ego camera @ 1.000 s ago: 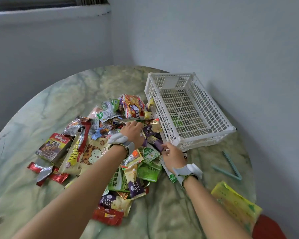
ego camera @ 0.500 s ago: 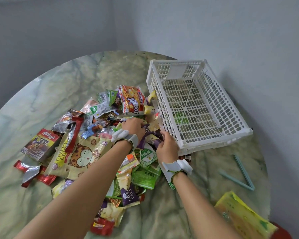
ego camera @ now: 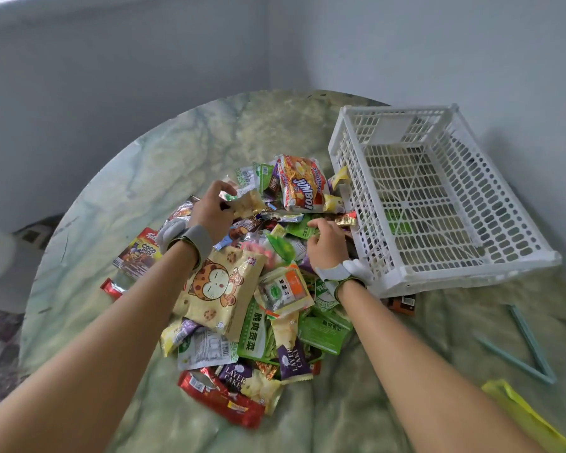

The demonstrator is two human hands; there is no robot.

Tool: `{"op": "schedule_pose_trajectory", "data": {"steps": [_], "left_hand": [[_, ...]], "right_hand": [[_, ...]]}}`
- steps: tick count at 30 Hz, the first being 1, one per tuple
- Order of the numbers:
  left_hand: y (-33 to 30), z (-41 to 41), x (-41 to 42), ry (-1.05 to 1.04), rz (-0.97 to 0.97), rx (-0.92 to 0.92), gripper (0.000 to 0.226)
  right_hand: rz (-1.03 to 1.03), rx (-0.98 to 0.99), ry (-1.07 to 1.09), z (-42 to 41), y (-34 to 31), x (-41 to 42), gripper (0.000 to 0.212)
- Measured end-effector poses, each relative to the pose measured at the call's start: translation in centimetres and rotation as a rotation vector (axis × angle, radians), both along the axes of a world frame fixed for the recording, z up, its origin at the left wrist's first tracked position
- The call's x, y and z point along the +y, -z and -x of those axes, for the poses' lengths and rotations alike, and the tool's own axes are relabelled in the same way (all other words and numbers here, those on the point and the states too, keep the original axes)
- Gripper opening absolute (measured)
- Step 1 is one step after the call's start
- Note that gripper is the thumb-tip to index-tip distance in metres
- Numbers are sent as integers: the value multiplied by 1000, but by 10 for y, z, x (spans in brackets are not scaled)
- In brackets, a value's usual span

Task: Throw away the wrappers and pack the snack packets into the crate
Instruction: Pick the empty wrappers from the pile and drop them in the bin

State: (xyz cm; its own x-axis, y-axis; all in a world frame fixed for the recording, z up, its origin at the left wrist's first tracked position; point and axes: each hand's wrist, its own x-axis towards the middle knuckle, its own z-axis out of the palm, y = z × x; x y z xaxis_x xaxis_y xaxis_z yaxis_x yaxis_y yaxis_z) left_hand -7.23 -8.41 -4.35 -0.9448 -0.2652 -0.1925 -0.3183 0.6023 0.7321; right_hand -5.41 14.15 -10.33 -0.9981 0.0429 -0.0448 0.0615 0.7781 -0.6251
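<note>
Round green marble table [ego camera: 111,197]. Snack packets [ego camera: 242,289] heaped mid-table, none clearly packed. Left hand [ego camera: 211,212], far side of heap, grip pinching a pale crinkled packet [ego camera: 247,204]. Right hand [ego camera: 327,243], fingers curled down onto the green packets, grasp hidden. White crate [ego camera: 438,204] right, tilted, its near edge touching the heap.

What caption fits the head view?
Both hands, left and right, sort a snack pile beside a white crate.
</note>
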Motion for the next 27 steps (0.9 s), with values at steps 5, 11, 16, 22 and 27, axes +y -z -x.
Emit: {"op": "schedule_pose_trajectory", "data": {"steps": [5, 11, 16, 22, 27], "left_hand": [[7, -11, -29, 45, 133, -47, 25], [22, -16, -39, 118, 231, -132, 36], [28, -15, -30, 216, 398, -134, 43], [34, -6, -12, 229, 562, -219, 42], [36, -9, -7, 223, 651, -290, 17]], "right_hand": [[-87, 32, -71, 36, 6, -18, 34], [-248, -35, -317, 55, 13, -27, 45], [-323, -67, -334, 48, 9, -24, 29], [-135, -46, -258, 32, -7, -1, 17], [-46, 57, -91, 14, -27, 16, 15]]}}
